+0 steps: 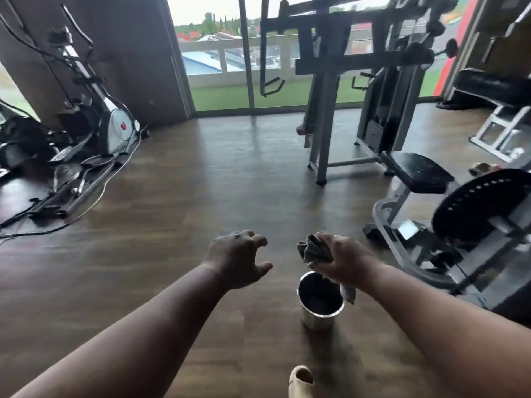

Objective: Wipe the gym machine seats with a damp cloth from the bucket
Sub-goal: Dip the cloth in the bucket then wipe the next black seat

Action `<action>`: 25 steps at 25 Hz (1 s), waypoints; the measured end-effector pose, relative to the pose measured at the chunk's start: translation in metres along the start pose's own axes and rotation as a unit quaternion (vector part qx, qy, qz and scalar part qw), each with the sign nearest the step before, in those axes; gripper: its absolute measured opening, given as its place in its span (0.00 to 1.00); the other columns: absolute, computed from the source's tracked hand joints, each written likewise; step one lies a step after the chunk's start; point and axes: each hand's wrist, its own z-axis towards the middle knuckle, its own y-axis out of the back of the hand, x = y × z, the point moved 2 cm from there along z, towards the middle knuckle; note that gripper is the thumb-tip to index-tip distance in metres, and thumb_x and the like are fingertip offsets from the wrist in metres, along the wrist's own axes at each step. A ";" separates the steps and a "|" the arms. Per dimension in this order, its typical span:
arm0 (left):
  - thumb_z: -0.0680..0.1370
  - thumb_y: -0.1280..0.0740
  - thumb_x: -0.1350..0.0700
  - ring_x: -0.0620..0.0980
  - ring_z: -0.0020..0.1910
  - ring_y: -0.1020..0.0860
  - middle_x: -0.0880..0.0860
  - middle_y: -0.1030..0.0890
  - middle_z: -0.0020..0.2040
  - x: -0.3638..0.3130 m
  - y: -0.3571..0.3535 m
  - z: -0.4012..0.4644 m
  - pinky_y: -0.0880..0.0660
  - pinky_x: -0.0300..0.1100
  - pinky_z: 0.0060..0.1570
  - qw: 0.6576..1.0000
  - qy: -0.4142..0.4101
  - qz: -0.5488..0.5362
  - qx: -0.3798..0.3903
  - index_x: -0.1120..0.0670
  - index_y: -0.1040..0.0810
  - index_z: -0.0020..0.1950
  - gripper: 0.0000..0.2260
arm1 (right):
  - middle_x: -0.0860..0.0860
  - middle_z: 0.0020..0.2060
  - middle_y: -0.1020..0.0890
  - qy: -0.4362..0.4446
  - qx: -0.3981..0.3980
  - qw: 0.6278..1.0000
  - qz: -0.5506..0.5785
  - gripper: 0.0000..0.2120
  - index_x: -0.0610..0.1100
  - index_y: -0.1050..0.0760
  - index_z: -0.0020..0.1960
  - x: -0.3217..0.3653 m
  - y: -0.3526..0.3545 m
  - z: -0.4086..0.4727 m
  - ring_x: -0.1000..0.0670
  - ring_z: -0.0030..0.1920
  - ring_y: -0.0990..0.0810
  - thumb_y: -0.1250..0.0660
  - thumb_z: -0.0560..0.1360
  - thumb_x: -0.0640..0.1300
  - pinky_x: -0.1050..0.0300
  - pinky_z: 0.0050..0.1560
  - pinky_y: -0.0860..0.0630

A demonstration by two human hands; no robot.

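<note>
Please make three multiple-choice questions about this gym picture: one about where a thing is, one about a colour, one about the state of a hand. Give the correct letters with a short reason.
1. Where is the metal bucket?
A. on the black seat
B. on the wooden floor, below the right hand
C. beside the elliptical trainer

2. What colour is the nearest machine seat?
A. black
B. red
C. white

3. What is the right hand doing?
A. hanging loose with nothing in it
B. pressing flat on the seat
C. holding the bunched grey cloth in its grip

Answers:
1 B: the bucket stands on the floor under that hand.
2 A: the seat pad is black.
3 C: fingers curl round the cloth, while the left hand holds nothing.
</note>
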 end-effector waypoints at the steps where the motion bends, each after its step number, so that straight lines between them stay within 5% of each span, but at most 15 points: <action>1: 0.73 0.36 0.33 0.50 0.62 0.24 0.44 0.23 0.64 0.018 -0.005 0.027 0.26 0.45 0.55 1.000 0.008 0.002 -0.001 0.41 0.28 0.66 0.24 | 0.51 0.46 0.18 0.010 -0.003 1.000 0.000 0.20 0.52 0.27 0.57 -0.005 -0.004 0.038 0.46 0.47 0.19 0.28 0.69 0.59 0.56 0.43 0.27; 8: 0.73 0.36 0.34 0.48 0.62 0.24 0.43 0.24 0.64 0.142 -0.023 0.217 0.28 0.43 0.53 0.997 0.081 -0.004 0.008 0.42 0.27 0.66 0.23 | 0.56 0.39 0.24 0.059 0.042 0.997 0.017 0.16 0.53 0.28 0.50 -0.030 -0.003 0.299 0.48 0.43 0.20 0.27 0.69 0.57 0.59 0.40 0.33; 13: 0.73 0.36 0.34 0.49 0.61 0.24 0.43 0.23 0.63 0.208 -0.037 0.341 0.27 0.44 0.52 0.997 0.077 -0.002 0.015 0.41 0.27 0.65 0.23 | 0.52 0.43 0.19 0.058 0.015 0.998 0.009 0.18 0.51 0.26 0.54 -0.054 -0.001 0.435 0.47 0.44 0.20 0.27 0.68 0.57 0.59 0.39 0.35; 20: 0.73 0.36 0.33 0.49 0.61 0.24 0.42 0.24 0.64 0.286 -0.066 0.586 0.28 0.43 0.52 0.998 -0.052 0.009 0.030 0.40 0.28 0.66 0.24 | 0.52 0.46 0.19 -0.076 -0.021 0.997 0.013 0.18 0.53 0.30 0.54 -0.139 0.009 0.605 0.47 0.48 0.20 0.30 0.70 0.59 0.56 0.44 0.28; 25: 0.74 0.37 0.33 0.50 0.61 0.24 0.44 0.24 0.64 0.259 -0.076 0.754 0.29 0.44 0.48 0.981 -0.190 0.005 0.047 0.40 0.28 0.66 0.23 | 0.51 0.51 0.19 -0.202 -0.062 0.977 0.041 0.20 0.54 0.30 0.60 -0.208 0.042 0.657 0.47 0.53 0.20 0.32 0.72 0.61 0.51 0.52 0.24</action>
